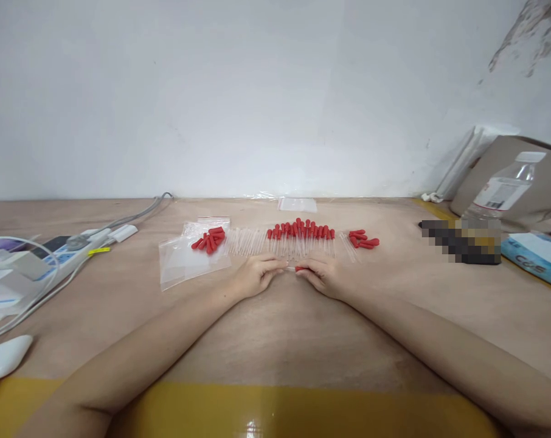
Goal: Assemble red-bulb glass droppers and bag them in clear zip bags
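Between my hands lies a clear dropper tube (pixel 291 269) with a red rubber bulb (pixel 298 269) at its right end. My left hand (pixel 261 272) pinches the tube; my right hand (pixel 322 274) has its fingers closed on the bulb. How far the tube sits inside the bulb cannot be made out. Just beyond, a row of droppers with red bulbs (pixel 303 230) lies side by side. Bare clear tubes (pixel 247 241) are to their left, and a few more tubes (pixel 348 246) to their right. Loose red bulbs form a left pile (pixel 209 240) and a right pile (pixel 363 239).
Clear plastic bags (pixel 179 264) lie under the left pile. At far left are a power strip (pixel 70 255) with cables and a white object (pixel 6 359). To the right stand a water bottle (pixel 501 191), a blue packet (pixel 537 258) and a grey-brown container (pixel 549 176).
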The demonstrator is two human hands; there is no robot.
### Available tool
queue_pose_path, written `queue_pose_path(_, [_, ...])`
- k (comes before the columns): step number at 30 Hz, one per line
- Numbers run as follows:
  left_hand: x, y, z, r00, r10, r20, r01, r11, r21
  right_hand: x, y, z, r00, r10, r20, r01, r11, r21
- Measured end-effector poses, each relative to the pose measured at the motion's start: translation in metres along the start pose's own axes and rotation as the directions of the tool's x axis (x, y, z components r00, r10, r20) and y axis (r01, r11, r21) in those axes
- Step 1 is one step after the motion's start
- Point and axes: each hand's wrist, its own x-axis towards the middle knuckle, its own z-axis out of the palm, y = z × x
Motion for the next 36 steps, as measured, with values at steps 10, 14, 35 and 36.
queue_pose_path(10, [0.001,0.002,0.002,1.0,0.014,0.007,-0.015,0.999,0.039,-0.002,0.002,0.001,1.0,-0.03,-0.009,0.03,0.999,-0.034])
queue_pose_path(14, [0.001,0.003,0.005,0.999,0.054,-0.005,-0.053,0.99,0.128,-0.002,0.003,0.003,1.0,-0.008,0.012,0.009,0.997,-0.079])
queue_pose_path(35, [-0.002,0.012,-0.003,0.997,-0.068,-0.037,0.072,0.991,0.114,0.001,0.0,-0.006,0.989,0.099,0.11,-0.1,0.995,0.011])
queue_pose_path(36, [-0.001,0.012,-0.003,0.998,-0.062,-0.03,0.065,0.991,0.115,0.002,0.0,-0.005,0.989,0.091,0.116,-0.092,0.996,0.002])
